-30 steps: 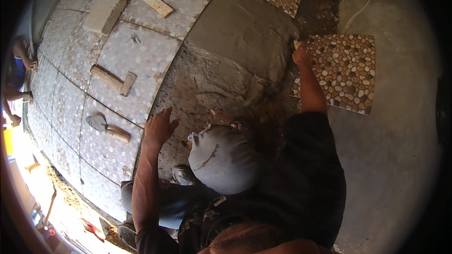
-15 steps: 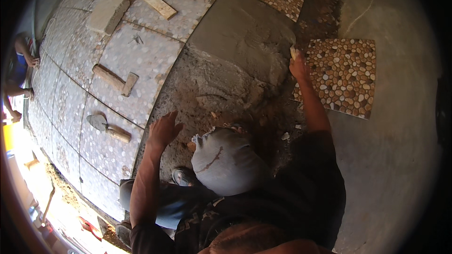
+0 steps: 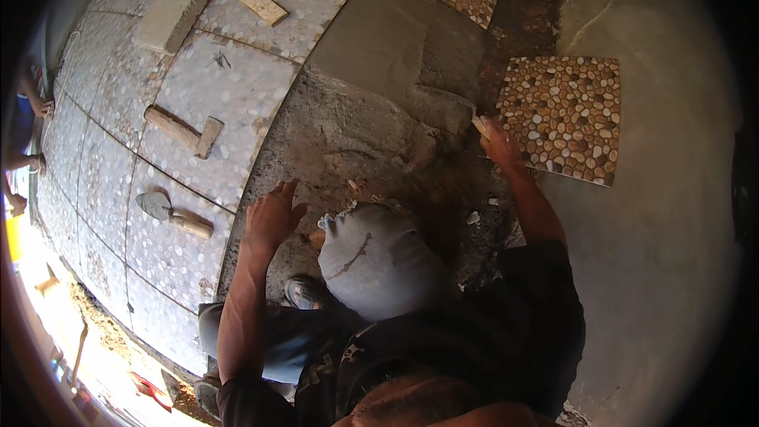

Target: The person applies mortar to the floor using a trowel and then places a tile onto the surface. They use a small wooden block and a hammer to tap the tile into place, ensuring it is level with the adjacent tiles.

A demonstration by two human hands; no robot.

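Right of the laid tiles, the mortar now shows a fresh band ending in a ridge, so its spreading seems to have advanced. The loose tile lies alongside. The left hand is empty, fingers slightly apart; the right hand has drawn nearer the body, fingers clamped on a handle.

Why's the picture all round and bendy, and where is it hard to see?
Head view: the fisheye lens curves the pale tiles and leaves black corners; head view: glare whitens the lower left, the black shirt sinks into shadow, and past the wooden handle in the right hand, no blade shows clearly against the grey mortar.
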